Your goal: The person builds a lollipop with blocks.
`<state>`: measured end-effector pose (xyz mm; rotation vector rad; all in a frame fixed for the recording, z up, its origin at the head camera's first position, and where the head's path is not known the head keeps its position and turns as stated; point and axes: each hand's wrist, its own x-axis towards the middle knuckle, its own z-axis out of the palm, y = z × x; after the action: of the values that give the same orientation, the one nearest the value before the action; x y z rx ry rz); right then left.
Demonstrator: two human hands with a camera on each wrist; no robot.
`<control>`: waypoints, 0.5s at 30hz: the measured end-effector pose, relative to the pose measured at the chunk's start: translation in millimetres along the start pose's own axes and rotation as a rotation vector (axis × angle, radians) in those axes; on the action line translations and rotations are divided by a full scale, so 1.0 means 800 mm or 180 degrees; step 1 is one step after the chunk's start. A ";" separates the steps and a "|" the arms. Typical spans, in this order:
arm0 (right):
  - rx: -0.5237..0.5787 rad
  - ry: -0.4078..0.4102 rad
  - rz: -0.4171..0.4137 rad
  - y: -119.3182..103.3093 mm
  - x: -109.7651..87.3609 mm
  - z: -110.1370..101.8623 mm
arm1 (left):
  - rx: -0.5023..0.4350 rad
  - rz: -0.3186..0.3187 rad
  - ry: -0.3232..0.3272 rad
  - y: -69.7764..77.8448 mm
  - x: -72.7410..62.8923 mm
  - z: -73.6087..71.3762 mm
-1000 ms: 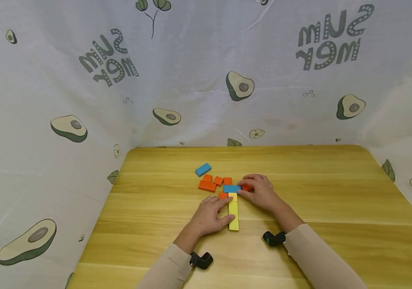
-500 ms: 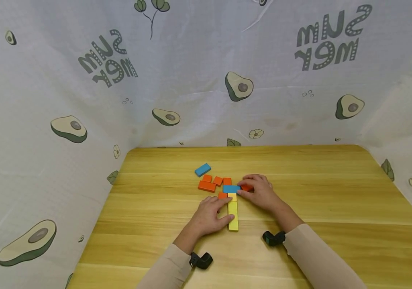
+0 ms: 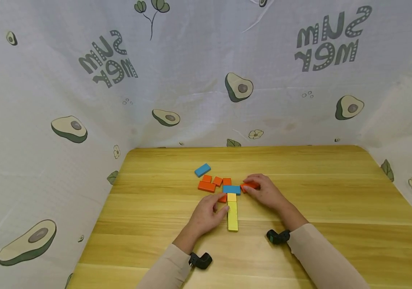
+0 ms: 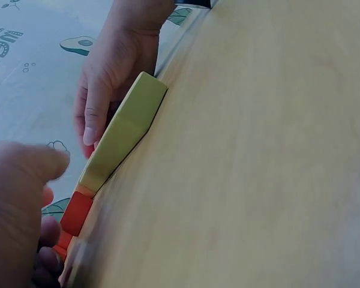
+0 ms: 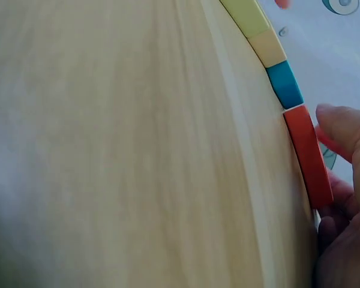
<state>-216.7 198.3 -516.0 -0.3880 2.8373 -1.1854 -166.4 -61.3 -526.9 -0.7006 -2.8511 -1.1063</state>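
Note:
My right hand [image 3: 265, 194] pinches a long orange block [image 3: 248, 187], thumb in front and fingers behind. That block lies flat against the right end of a blue block [image 3: 231, 190]. Below the blue one, a small pale-yellow block [image 3: 231, 197] and a long yellow block [image 3: 233, 218] line up towards me. My left hand [image 3: 206, 214] hovers left of this column, index fingertip over an orange block [image 3: 223, 199] it partly hides. In the left wrist view its thumb [image 4: 48, 162] is raised off the yellow block, fingers loosely bent near the orange pieces.
Another blue block [image 3: 202, 170] lies at the back left. Between it and the column are a long orange block [image 3: 207, 186] and several small orange blocks [image 3: 227, 182]. Patterned cloth [image 3: 191, 80] surrounds the wooden table [image 3: 318, 168] at the back and sides.
My left index finger and thumb have come off the yellow blocks, moving slightly left. My right fingertips have shifted right, off the blue block's end and onto the long orange block.

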 end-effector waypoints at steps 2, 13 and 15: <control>-0.0020 0.0012 0.0016 0.001 0.000 0.001 | -0.0014 -0.0058 0.0190 0.000 0.000 -0.001; -0.0052 0.0110 -0.0005 0.001 -0.002 0.004 | 0.0449 -0.0326 0.0559 0.002 0.005 0.004; -0.0050 0.0116 0.0009 0.001 -0.002 0.005 | 0.0460 -0.0379 0.0569 0.003 0.005 0.005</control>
<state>-214.4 196.5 -519.2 -0.3668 2.8786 -1.1826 -168.7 -55.3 -527.6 -0.4072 -2.8133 -0.9108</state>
